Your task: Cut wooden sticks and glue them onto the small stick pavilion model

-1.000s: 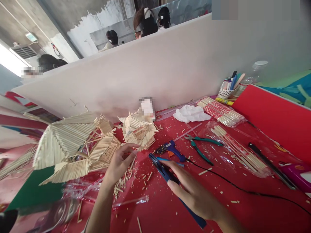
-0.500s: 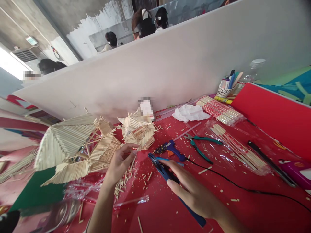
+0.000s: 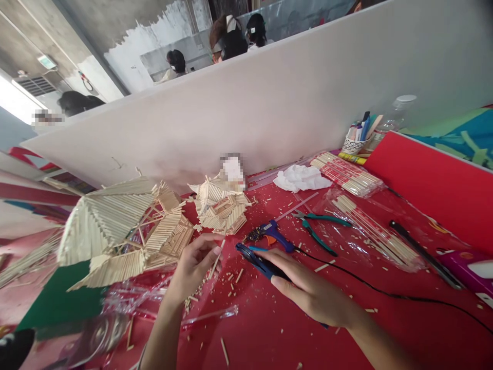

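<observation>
The left hand (image 3: 195, 266) and the right hand (image 3: 310, 288) are bare, each with slim fingers and a smooth back. The 2 forearms, left forearm (image 3: 165, 326) and right forearm (image 3: 372, 336), are slender and bare toward the near edge. The left thumb (image 3: 211, 257) ends in a short, rounded nail. Beside the left forearm, nearest the viewer, runs 1 thin pale edge (image 3: 142, 353), too small to identify.

Light (image 3: 13, 100) blown out, left of partition (image 3: 269, 108); partition's right end dim. Wrap (image 3: 360, 250) below it glinting! Pixel blocks (image 3: 233, 172) at its foot. Clear plastic (image 3: 96, 336) below its left end, blurred.
</observation>
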Action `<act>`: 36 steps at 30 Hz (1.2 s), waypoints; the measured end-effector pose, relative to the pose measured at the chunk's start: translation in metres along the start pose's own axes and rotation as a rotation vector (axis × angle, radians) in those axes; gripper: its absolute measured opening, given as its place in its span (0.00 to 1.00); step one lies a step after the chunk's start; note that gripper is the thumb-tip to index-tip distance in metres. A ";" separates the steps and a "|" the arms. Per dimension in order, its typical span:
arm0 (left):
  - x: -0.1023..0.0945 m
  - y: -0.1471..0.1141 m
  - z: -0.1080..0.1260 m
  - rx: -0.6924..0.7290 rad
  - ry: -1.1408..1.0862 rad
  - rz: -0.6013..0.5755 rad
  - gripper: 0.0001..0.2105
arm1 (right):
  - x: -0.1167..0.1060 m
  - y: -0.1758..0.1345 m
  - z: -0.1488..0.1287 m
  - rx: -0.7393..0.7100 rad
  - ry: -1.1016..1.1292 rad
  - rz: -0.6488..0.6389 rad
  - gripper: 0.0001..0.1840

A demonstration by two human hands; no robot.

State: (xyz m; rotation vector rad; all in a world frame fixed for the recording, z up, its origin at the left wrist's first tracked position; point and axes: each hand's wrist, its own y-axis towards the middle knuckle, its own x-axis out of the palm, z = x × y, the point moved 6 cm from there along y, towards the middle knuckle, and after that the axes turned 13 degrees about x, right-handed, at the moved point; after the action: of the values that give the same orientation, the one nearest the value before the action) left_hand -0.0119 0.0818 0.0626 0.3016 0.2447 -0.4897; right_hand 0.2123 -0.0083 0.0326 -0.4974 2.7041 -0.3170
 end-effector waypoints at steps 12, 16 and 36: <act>0.013 -0.028 -0.025 -0.023 -0.069 -0.056 0.16 | 0.016 0.019 -0.022 -0.044 -0.224 -0.079 0.28; 0.011 -0.029 -0.032 -0.038 -0.078 -0.050 0.16 | 0.018 0.028 -0.026 -0.073 -0.299 -0.069 0.27; 0.002 -0.030 -0.029 0.068 0.367 -0.103 0.17 | 0.027 0.047 -0.021 -0.061 -0.487 -0.013 0.20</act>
State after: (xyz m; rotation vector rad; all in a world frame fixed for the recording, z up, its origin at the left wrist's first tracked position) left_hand -0.0300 0.0653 0.0289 0.4474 0.6039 -0.5432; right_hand 0.1667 0.0277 0.0299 -0.5302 2.2421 -0.0975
